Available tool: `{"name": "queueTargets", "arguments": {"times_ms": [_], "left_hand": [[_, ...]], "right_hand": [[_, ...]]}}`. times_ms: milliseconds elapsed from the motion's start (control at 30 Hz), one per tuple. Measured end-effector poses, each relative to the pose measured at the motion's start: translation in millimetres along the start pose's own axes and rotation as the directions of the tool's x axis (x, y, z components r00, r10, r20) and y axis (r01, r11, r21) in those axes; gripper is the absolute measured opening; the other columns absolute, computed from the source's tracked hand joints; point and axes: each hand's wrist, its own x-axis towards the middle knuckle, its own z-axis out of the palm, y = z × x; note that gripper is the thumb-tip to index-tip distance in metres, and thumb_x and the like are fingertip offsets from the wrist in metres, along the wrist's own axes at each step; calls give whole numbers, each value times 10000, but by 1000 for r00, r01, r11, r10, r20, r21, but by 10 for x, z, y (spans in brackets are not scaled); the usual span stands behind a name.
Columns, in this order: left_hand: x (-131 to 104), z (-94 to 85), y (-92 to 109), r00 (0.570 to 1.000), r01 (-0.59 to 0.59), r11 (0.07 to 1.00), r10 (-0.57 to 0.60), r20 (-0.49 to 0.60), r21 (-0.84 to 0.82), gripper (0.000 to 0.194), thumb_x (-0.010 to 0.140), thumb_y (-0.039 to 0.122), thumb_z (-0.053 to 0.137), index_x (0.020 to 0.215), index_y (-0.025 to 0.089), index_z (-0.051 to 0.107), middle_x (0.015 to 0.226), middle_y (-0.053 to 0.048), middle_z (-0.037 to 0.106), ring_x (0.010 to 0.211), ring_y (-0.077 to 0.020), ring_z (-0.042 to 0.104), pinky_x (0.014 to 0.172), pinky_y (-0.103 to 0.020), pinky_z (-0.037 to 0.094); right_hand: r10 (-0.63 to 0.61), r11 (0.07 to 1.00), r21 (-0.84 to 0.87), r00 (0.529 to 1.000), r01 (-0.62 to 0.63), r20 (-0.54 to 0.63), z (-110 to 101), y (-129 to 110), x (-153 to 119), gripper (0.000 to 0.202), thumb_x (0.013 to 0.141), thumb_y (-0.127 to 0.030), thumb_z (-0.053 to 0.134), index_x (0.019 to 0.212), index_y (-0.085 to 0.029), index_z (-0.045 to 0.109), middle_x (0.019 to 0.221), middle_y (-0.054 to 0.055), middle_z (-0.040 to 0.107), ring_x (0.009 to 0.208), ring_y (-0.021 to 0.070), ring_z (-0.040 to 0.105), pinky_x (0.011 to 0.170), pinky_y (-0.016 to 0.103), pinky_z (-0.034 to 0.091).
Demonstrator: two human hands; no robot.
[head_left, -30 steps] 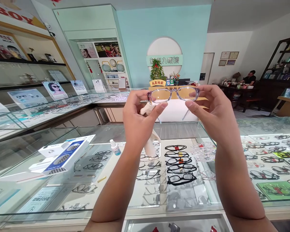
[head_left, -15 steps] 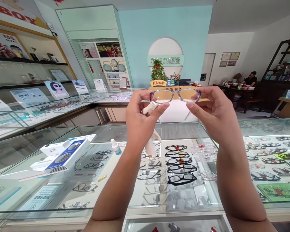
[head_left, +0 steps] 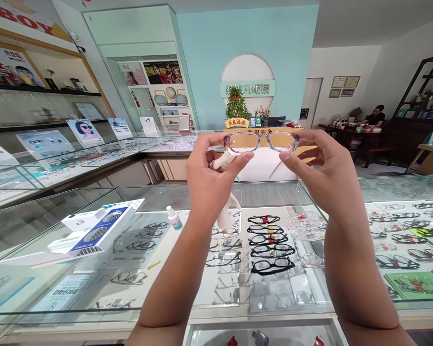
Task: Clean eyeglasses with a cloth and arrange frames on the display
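A pair of clear-framed glasses [head_left: 262, 136] is held up level in front of me, its lenses upright and its temples pointing away. My left hand [head_left: 214, 168] pinches the left end of the frame between thumb and fingers, and a crumpled white cloth [head_left: 224, 217] hangs from the same hand. At the frame's right end, my right hand [head_left: 315, 166] grips with thumb and index finger, its other fingers loosely curled. Below the hands, a column of black glasses [head_left: 272, 265] lies in the glass display counter [head_left: 281, 315].
On the counter stand a small white spray bottle [head_left: 173, 217] and a white and blue box [head_left: 104, 230]. More glasses [head_left: 397, 262] lie in the case at the right. Far back right, a person [head_left: 376, 117] sits at a dark table. An open drawer [head_left: 285, 336] shows at the bottom.
The right hand's lower fingers have spread slightly, and the right temple has tilted a little inward. The glasses stay at nearly the same height; the view has shifted slightly.
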Motion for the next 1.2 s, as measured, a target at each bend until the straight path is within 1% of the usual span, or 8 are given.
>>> {"name": "queueTargets", "arguments": {"times_ms": [233, 333, 500, 633, 733, 867, 1033, 1200], "left_hand": [[-4, -7, -23, 999, -14, 1000, 15, -28, 23, 475, 800, 530, 958, 1122, 260, 737, 1157, -52, 706, 783, -151, 641, 637, -295, 489], [-2, -9, -21, 999, -10, 999, 12, -37, 36, 471, 797, 530, 957, 1112, 262, 732, 1163, -53, 711, 786, -154, 632, 654, -302, 500], [2, -8, -42, 999, -32, 997, 34, -33, 63, 471, 817, 539, 940, 1135, 267, 724, 1199, -63, 709, 846, -173, 652, 675, -303, 510], [2, -9, -68, 998, -48, 996, 50, -30, 75, 486, 821, 558, 935, 1156, 272, 729, 1205, -66, 702, 851, -174, 649, 686, -305, 512], [2, -9, -73, 998, -49, 996, 51, -29, 73, 484, 820, 558, 937, 1153, 273, 733, 1193, -64, 699, 838, -172, 640, 684, -309, 504], [4, -7, -78, 999, -41, 997, 43, -29, 61, 500, 812, 572, 940, 1164, 277, 742, 1171, -56, 696, 827, -170, 644, 668, -307, 489], [3, -4, -79, 999, -26, 998, 27, -16, 59, 536, 804, 615, 930, 1186, 286, 748, 1171, -55, 707, 819, -168, 654, 646, -303, 497], [-3, 2, -63, 999, 22, 1000, -21, -41, 22, 531, 784, 557, 961, 1203, 297, 764, 1165, -53, 729, 786, -154, 654, 621, -293, 494]], "right_hand": [[48, 999, 12, 999, -48, -17, 24, -17, -4, 425, 927, -516, 817, 1247, -255, 719, 1231, 95, 786, 942, 246, 753, 775, 419, 612], [37, 999, 12, 999, -37, -16, 26, 4, 1, 412, 929, -543, 811, 1210, -256, 718, 1186, 89, 794, 927, 245, 749, 753, 412, 609], [6, 1000, -3, 999, -6, -32, 20, 37, 14, 451, 915, -569, 822, 1241, -277, 717, 1219, 86, 790, 918, 242, 750, 705, 386, 597], [15, 1000, -1, 999, -15, -39, 25, 37, 5, 463, 917, -564, 821, 1264, -277, 712, 1209, 88, 787, 891, 236, 747, 679, 378, 592], [30, 1000, 5, 999, -29, -44, 30, 24, -3, 426, 917, -549, 824, 1215, -267, 710, 1225, 87, 781, 889, 231, 743, 672, 377, 586], [29, 1000, 9, 999, -29, -33, 24, 18, 0, 377, 921, -549, 821, 1140, -266, 700, 1222, 80, 775, 882, 223, 735, 664, 371, 579], [13, 1000, -22, 999, -14, -38, 17, 30, 15, 384, 920, -544, 830, 1143, -272, 674, 1235, 79, 770, 901, 232, 744, 665, 375, 577], [19, 1000, -10, 999, -19, -51, 13, 16, 19, 409, 900, -561, 849, 1139, -277, 679, 1237, 76, 778, 919, 247, 755, 690, 397, 584]]}}
